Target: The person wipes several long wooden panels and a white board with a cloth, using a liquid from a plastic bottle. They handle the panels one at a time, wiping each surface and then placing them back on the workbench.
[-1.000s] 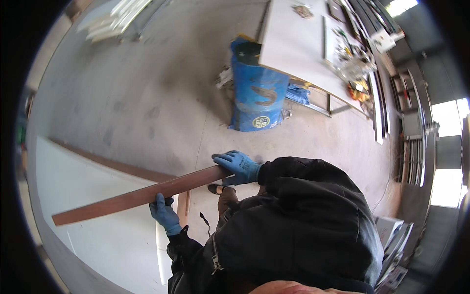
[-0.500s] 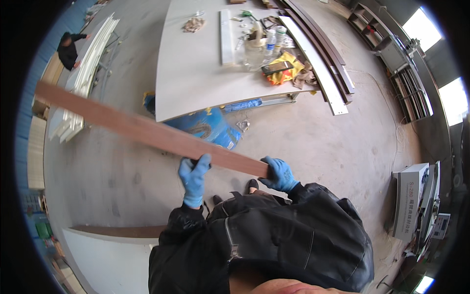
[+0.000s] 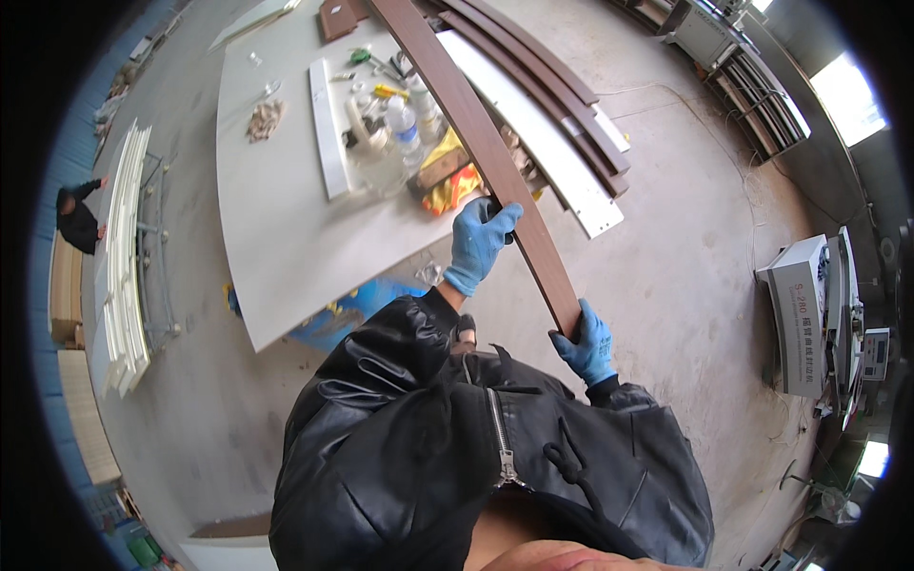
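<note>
A long brown board (image 3: 469,119) slants from my hands up over the right part of a white worktable. My left hand (image 3: 479,243), in a blue glove, grips it from the left side, partway along. At its near end my right hand (image 3: 586,344), gloved the same way, is closed around it. Beyond the board lie several dark brown strips (image 3: 547,90) beside a long white panel (image 3: 533,133) on the table's right side. A water bottle (image 3: 402,124) and a yellow and red cloth (image 3: 447,190) are on the table just left of the board.
The white worktable (image 3: 276,219) also bears a crumpled rag (image 3: 266,120) and a white strip (image 3: 328,133). Blue plastic (image 3: 333,319) lies beneath its near edge. At the left, a person (image 3: 78,219) stands by stacked white panels (image 3: 124,266). A grey machine (image 3: 800,305) stands at right.
The brown board has swung clockwise, from pointing left over the floor to pointing away over the table. Both hands have kept hold of it, and my left hand has moved up and right.
</note>
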Available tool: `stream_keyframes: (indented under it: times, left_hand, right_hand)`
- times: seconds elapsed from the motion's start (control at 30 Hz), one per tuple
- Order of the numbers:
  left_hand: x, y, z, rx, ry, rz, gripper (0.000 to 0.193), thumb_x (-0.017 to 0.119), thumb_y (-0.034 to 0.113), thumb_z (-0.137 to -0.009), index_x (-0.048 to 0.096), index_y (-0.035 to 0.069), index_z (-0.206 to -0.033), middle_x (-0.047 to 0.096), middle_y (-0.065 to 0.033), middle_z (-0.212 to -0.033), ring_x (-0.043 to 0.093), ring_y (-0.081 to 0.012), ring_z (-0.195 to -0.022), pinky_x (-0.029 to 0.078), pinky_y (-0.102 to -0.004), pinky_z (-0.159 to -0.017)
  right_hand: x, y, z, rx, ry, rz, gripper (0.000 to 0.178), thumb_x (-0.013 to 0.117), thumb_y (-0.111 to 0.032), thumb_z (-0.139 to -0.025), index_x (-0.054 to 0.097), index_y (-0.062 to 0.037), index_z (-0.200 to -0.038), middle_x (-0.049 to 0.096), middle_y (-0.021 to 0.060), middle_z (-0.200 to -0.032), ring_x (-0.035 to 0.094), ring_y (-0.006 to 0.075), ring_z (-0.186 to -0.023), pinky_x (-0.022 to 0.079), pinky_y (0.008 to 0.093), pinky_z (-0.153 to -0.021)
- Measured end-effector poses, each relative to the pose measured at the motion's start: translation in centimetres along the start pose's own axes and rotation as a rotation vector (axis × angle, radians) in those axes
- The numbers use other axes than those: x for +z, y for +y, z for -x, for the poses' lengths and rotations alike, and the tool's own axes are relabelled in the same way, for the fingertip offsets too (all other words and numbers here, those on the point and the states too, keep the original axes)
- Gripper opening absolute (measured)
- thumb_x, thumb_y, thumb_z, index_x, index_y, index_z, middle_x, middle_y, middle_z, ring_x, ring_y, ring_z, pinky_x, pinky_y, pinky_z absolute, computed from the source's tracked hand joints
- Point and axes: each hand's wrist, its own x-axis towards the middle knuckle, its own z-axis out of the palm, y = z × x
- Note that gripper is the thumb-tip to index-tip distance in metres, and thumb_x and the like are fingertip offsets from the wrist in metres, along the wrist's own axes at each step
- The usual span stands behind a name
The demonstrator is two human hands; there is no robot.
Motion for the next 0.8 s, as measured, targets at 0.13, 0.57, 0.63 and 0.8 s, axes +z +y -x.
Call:
stream_keyframes:
  times: [0.13, 0.57, 0.63, 0.8]
  left_hand:
    - [2.0, -3.9, -9.2, -0.119, -0.03, 0.005, 0.023, 0.079, 0.024, -0.094, 0.07, 0.003, -0.087, 0.064, 0.0021, -0.078, 0.061, -0.0076, -0.069, 0.054, -0.0255, -0.064]
    - [6.4, -18.6, -27.1, 0.055, 0.195, -0.121, 0.017, 0.075, 0.019, -0.092, 0.073, 0.002, -0.091, 0.064, 0.0024, -0.085, 0.055, -0.0123, -0.08, 0.047, -0.032, -0.077]
    - [6.6, -19.8, -28.4, -0.056, 0.213, -0.13, 0.026, 0.076, 0.02, -0.091, 0.074, -0.002, -0.104, 0.071, -0.0022, -0.099, 0.061, -0.0148, -0.092, 0.049, -0.0317, -0.086]
    - [7.8, -21.7, -29.6, -0.194, 0.347, -0.202, 0.04, 0.076, 0.025, -0.091, 0.073, -0.007, -0.115, 0.074, -0.0104, -0.116, 0.066, -0.0232, -0.111, 0.048, -0.0345, -0.102]
  right_hand:
    - [-1.0, 1.6, -5.4, 0.141, -0.041, 0.039, 0.086, 0.087, -0.039, -0.078, 0.049, 0.0032, -0.142, 0.069, 0.0233, -0.106, 0.067, 0.0429, -0.093, 0.054, 0.0501, -0.079]
    - [-8.4, 21.2, -16.1, 0.124, -0.125, -0.189, 0.061, 0.08, -0.027, -0.085, 0.058, -0.0023, -0.137, 0.072, 0.0189, -0.112, 0.07, 0.0358, -0.102, 0.054, 0.047, -0.091]
    - [-11.3, 27.4, -16.0, 0.173, -0.142, -0.156, 0.056, 0.079, -0.025, -0.087, 0.059, -0.0022, -0.135, 0.073, 0.0183, -0.112, 0.071, 0.0348, -0.1, 0.054, 0.047, -0.088]
    - [-18.0, 39.8, -17.2, 0.257, -0.268, -0.133, 0.051, 0.076, -0.021, -0.091, 0.062, -0.0014, -0.135, 0.074, 0.0163, -0.122, 0.074, 0.0296, -0.103, 0.056, 0.0436, -0.092]
